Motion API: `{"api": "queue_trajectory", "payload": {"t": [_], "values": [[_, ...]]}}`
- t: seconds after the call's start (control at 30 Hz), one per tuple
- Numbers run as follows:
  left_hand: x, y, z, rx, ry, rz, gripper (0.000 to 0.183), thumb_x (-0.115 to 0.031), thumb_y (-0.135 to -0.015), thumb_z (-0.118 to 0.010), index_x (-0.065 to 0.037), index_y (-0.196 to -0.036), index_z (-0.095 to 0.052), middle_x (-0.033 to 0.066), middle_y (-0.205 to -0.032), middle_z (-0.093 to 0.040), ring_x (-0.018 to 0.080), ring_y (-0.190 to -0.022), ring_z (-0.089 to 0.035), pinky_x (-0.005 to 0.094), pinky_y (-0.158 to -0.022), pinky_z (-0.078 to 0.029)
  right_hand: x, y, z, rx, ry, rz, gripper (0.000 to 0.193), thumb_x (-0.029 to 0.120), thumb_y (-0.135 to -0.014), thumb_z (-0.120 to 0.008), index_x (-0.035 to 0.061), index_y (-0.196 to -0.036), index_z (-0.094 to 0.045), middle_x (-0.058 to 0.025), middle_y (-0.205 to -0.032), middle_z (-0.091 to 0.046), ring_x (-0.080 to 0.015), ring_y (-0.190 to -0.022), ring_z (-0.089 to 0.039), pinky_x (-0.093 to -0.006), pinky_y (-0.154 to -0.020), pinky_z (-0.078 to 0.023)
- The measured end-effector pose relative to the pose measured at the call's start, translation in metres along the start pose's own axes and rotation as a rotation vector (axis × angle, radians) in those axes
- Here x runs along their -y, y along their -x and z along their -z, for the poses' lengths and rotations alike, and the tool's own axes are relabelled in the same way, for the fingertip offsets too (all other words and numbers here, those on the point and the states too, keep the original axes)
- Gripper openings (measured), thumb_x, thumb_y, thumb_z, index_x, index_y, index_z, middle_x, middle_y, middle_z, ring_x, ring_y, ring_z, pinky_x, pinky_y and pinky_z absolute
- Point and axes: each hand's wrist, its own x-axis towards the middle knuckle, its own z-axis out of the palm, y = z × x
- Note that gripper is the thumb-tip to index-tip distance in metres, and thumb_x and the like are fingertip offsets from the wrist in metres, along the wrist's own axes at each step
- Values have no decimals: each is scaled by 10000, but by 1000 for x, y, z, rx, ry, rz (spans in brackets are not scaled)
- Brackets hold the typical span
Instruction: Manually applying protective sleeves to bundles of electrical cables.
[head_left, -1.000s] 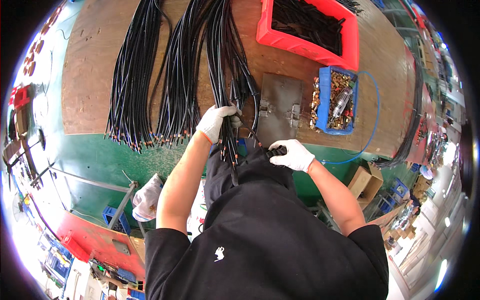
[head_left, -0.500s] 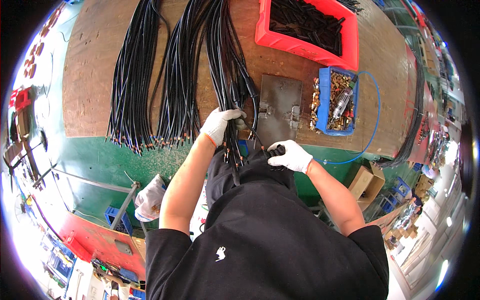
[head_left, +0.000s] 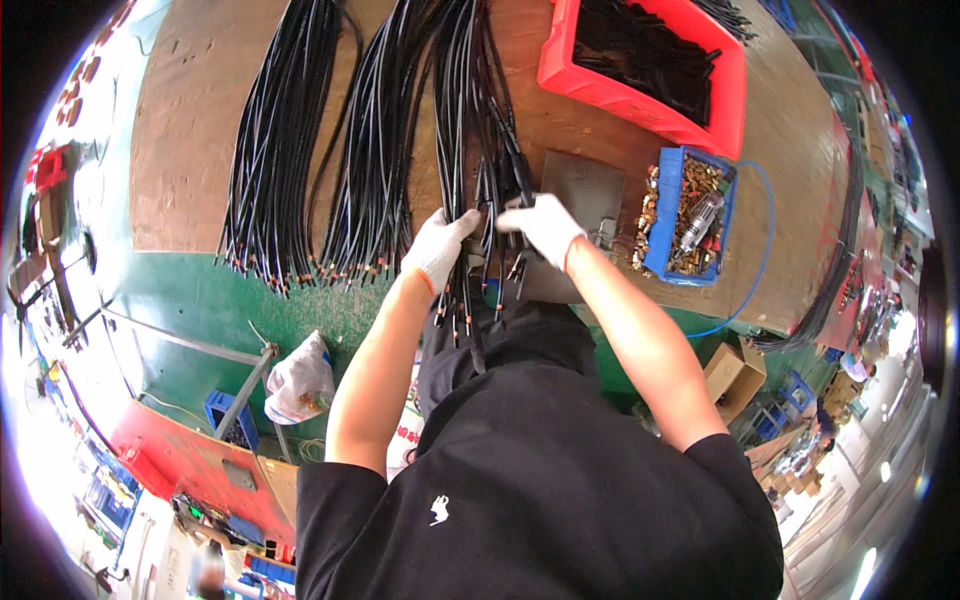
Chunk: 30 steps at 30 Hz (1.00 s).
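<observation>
A bundle of black cables (head_left: 462, 120) hangs over the table's near edge toward my lap, its stripped ends showing coppery tips. My left hand (head_left: 438, 248), in a white glove, is closed round this bundle near those ends. Across from it, my gloved right hand (head_left: 546, 230) has its fingers closed at the right-hand strands. Just above that hand lies a thick black sleeve (head_left: 519, 172) on one cable. Whether the right fingers also hold small black pieces is hidden.
Two more cable bundles (head_left: 285, 150) lie to the left on the wooden table (head_left: 185, 130). At the right are a red bin (head_left: 640, 100) of black sleeves and a blue bin (head_left: 660, 245) with brass fittings and a tool on a blue hose. A metal plate (head_left: 585, 185) lies between.
My right hand has moved up and left from my lap, where it held ribbed black pieces, to the cables. The left hand keeps its grip. The whole view has shifted slightly.
</observation>
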Motion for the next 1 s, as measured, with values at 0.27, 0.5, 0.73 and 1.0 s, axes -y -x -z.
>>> {"api": "queue_trajectory", "payload": {"t": [0.27,0.5,0.73,1.0], "values": [[-10,3,35,20,112,40,225,-215,-962,-764,-57,-1101,-684,56,-947,-711,180,-735,-699,347,-654,-601,44,-20,-5,35,-373,-6,202,183,-964,-773,78,-1129,-721,-16,-843,-720,-116,-652,-667,-324,-576,-606],[5,-8,36,83,243,76,198,-203,-998,-738,-37,-1084,-670,71,-917,-713,223,-754,-727,379,-691,-623,-6,29,-9,65,-237,-95,236,182,-949,-801,33,-1088,-681,-16,-880,-687,-106,-666,-626,-301,-559,-557],[2,-14,21,120,89,71,180,-133,-952,-768,-37,-1089,-702,70,-897,-738,205,-763,-737,364,-682,-616,-32,78,-6,130,-155,-149,365,163,-936,-813,28,-1257,-703,-24,-983,-708,-99,-679,-607,-273,-641,-515],[4,-17,12,139,73,131,137,-168,-904,-792,-92,-1008,-745,16,-823,-727,138,-626,-659,300,-585,-557,-31,113,6,284,314,-149,469,235,-898,-824,19,-1299,-710,-62,-1024,-748,-119,-821,-648,-306,-763,-549]]}}
